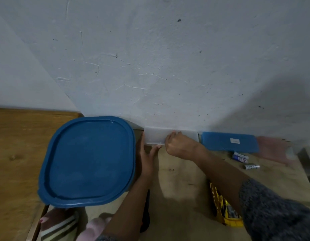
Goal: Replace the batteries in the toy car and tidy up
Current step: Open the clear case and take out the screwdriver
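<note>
Cracked white plaster wall [168,58] rises straight from the back edge of a worn wooden table [182,180], under dim light.

At far left a large tub with a blue lid [88,160] covers much of the surface, and striped pink fabric [58,221] shows below its near edge. Just right of the tub the left hand [147,159] lies flat. Its fingers are straight and slightly spread, with the fingertips at the lower left corner of a small translucent box [154,138] that stands against the wall. A slim dark tool [146,206], possibly a screwdriver, lies partly under that forearm.

The right hand [176,143] sits on the box's right half with its fingers curled over it, though how firmly they grip cannot be told from behind. The box looks thin-walled, light and smooth, so it would probably slide on the wood. Steadying it at both ends seems wise.

The yellow toy car [227,213] lies at lower right, partly hidden under the right forearm, and neither hand touches it. It looks like hard, light plastic and is probably best taken across the body rather than by any small part.

Farther right lie a flat blue box lid [229,141] with a white label and a few loose batteries [240,156]. The batteries would roll, so a pinch round the middle suits them. Beyond them is a pink cloth [272,150].
</note>
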The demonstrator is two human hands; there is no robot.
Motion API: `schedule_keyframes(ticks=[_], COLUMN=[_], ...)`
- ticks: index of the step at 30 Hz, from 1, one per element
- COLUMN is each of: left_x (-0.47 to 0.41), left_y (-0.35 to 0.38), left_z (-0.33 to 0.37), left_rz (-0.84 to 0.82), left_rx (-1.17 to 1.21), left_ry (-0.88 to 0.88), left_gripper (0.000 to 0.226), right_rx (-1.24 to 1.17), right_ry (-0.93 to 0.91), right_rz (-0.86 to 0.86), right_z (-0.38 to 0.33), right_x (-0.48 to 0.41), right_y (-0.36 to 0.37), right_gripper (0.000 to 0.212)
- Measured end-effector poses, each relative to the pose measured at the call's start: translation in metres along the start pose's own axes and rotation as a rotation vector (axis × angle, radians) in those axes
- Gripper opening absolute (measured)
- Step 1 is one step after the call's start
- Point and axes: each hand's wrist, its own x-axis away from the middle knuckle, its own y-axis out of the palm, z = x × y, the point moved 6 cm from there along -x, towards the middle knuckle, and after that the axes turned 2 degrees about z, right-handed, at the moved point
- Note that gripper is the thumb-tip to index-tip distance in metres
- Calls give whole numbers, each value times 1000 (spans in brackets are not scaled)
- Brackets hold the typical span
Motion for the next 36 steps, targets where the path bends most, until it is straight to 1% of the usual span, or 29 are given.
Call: schedule_keyframes(ticks=[2, 3, 5, 6, 8, 9, 11, 12, 14, 16, 18, 20, 22, 24, 26, 28, 30, 33, 36], left_x=[0, -1, 0, 0, 5, 7, 9, 10, 13, 16, 17, 17, 18, 21, 25, 28, 30, 30, 30], left_y=[0, 0, 0, 0, 0, 0, 0, 0, 2, 4, 5, 4, 2, 0, -2, -4, -6, -7, -6], left_z=[1, 1, 2, 2, 4, 5, 7, 7, 11, 14, 15, 15, 15, 17, 18, 16, 15, 16, 18], left_rz=[8, 9, 15, 13, 0, -10, -39, -55, -78, -70, -39, 13, 42, 41, 24, 12, 6, 7, 16], left_rx=[-5, -13, -19, -18, -4, -7, -35, -48, -62, -52, -55, -82, -97, -115, -110, -111, -127, -146, -153], left_ry=[-1, -2, -17, -22, -37, -37, -18, -3, 22, 35, 37, 30, 29, 33, 34, 19, 5, -3, -25], left_gripper=[67, 67, 70, 70, 70, 70, 71, 72, 70, 66, 62, 60, 58, 58, 57, 56, 57, 57, 57], right_rx=[-103, -191, -300, -329, -262, -253, -317, -358, -324, -314, -451, -554, -662, -736, -731, -767, -771, -625, -518], right_ry=[39, 69, 116, 117, 91, 95, 143, 167, 243, 365, 492, 572, 572, 539, 510, 506, 472, 419, 372], right_rz=[-19, -25, 7, 51, 165, 188, 256, 328, 529, 691, 761, 796, 736, 560, 407, 297, 239, 202, 167], right_z=[4, 10, 24, 30, 37, 38, 42, 43, 49, 58, 60, 55, 45, 37, 33, 32, 31, 29, 25], right_x=[-1, -1, -1, 0, 3, 7, 15, 19, 26, 32, 35, 35, 32, 26, 20, 14, 8, 2, -2], right_y=[2, 1, -1, -4, -6, -3, 2, 2, -3, -11, -15, -14, -6, 5, 14, 22, 26, 24, 19], right_gripper=[40, 36, 26, 22, 27, 31, 31, 27, 14, 11, 15, 18, 12, 9, 16, 28, 33, 27, 25])
